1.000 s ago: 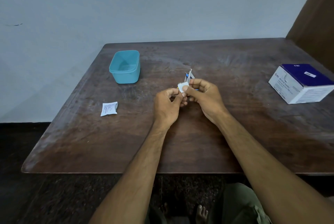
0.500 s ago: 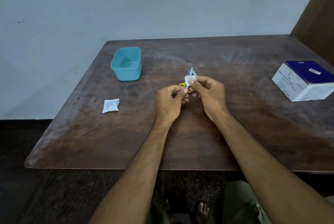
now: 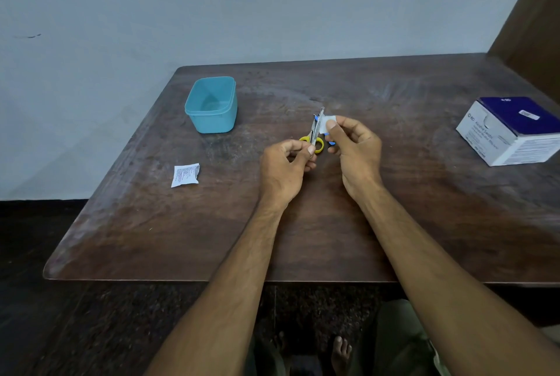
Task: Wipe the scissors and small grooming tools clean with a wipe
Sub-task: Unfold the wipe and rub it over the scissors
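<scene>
A small pair of steel-bladed scissors with yellow loop handles (image 3: 315, 133) is held above the dark, worn wooden table (image 3: 303, 239) by the left hand (image 3: 286, 168), whose thumb and curled fingers are pinched on the near end by the handles; the closed blades are pointed up and away from the person. A small white square wipe (image 3: 328, 122) is pinched between the thumb and forefinger of the right hand (image 3: 356, 151) and is held just to the right of the blades, close beside them; whether contact is made cannot be told. The remaining right fingers are curled loosely. Small blue parts are glimpsed beside and behind the scissors, too hidden to be identified. An open, turquoise, square plastic tub (image 3: 212, 104) is placed well to the left of and beyond the left hand. A torn white printed sachet (image 3: 185, 175) is laid flat to the left of that hand. A white and dark-blue cardboard box (image 3: 512, 130) is set far to the right of the right hand.
</scene>
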`<state>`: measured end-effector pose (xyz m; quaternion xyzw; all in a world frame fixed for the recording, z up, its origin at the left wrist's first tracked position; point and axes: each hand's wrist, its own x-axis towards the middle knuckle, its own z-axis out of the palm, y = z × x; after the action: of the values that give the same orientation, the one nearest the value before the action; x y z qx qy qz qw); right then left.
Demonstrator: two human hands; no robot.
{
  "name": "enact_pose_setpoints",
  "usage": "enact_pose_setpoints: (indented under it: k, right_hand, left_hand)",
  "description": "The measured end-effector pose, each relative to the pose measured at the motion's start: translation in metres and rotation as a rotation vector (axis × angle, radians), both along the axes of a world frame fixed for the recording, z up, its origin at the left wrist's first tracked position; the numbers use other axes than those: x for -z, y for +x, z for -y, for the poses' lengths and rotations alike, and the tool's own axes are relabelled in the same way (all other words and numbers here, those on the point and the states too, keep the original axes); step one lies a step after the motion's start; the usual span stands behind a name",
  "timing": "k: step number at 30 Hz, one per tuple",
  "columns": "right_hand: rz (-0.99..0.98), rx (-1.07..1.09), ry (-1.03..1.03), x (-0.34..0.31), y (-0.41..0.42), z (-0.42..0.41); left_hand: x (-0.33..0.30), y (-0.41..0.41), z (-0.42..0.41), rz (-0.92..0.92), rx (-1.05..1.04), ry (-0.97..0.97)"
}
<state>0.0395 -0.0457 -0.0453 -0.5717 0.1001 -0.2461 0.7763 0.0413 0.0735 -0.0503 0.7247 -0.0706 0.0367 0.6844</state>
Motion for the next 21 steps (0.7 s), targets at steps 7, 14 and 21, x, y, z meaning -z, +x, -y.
enact_pose_setpoints:
  k: [7,14,21]
  right_hand:
    - [-0.011,-0.136,-0.04,0.0002,-0.0004,-0.0016]
    - [-0.036,-0.187,0.132,-0.0049,0.0006,-0.0014]
    - [-0.094,-0.271,0.011,-0.0012,-0.0076,-0.0012]
  left_hand:
    - [-0.0021,-0.0019,-0.0003,0.009,0.011,0.018]
    - [-0.0038,-0.003,0.0013,0.019,0.018,0.074]
    - [-0.0041,-0.0027,0.0001,0.02,0.008,0.075]
